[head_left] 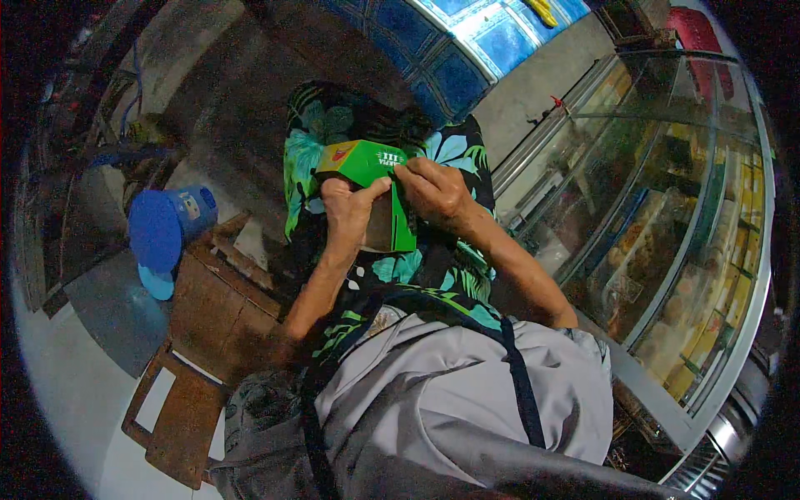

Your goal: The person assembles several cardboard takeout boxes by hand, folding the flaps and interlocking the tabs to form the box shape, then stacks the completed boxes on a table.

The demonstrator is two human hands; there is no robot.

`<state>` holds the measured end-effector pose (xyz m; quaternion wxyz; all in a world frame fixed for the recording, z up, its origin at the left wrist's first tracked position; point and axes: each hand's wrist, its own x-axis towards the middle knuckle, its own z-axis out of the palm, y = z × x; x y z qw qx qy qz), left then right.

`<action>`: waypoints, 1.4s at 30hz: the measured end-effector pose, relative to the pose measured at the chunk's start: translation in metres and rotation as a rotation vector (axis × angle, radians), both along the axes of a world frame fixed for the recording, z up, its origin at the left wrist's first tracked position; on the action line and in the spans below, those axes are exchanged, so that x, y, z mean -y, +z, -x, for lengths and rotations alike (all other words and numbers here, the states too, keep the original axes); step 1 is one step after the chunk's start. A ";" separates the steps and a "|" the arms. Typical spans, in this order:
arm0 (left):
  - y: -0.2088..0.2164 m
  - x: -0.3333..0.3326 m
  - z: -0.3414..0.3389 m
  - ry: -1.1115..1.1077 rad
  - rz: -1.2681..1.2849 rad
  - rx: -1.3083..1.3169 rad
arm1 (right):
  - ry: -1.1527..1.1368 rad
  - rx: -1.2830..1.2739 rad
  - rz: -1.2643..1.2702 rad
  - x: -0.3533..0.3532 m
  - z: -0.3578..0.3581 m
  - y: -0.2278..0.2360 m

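A green cardboard box (364, 160) with a yellow and red corner patch rests over my lap, its near side apparently open and showing brown inside. My left hand (348, 208) grips it from the left, thumb on the green top and fingers partly hidden within or behind the card. At the box's right edge my right hand (435, 190) is closed, fingertips pinching the card near the upper right corner. Beneath lies dark cloth (396, 268) with a green and blue flower print, covering my legs.
To the right stands a glass display case (658, 242) with packed goods. Ahead is a table with a blue checked cover (475, 42), a yellow item (543, 12) on it. On the left are a blue plastic container (171, 221) and a brown wooden chair (212, 308).
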<state>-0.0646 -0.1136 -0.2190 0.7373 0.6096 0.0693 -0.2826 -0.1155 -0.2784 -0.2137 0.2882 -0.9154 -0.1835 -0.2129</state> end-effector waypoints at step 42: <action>-0.013 0.003 0.004 -0.008 -0.132 0.170 | 0.010 0.019 -0.184 -0.002 -0.001 -0.018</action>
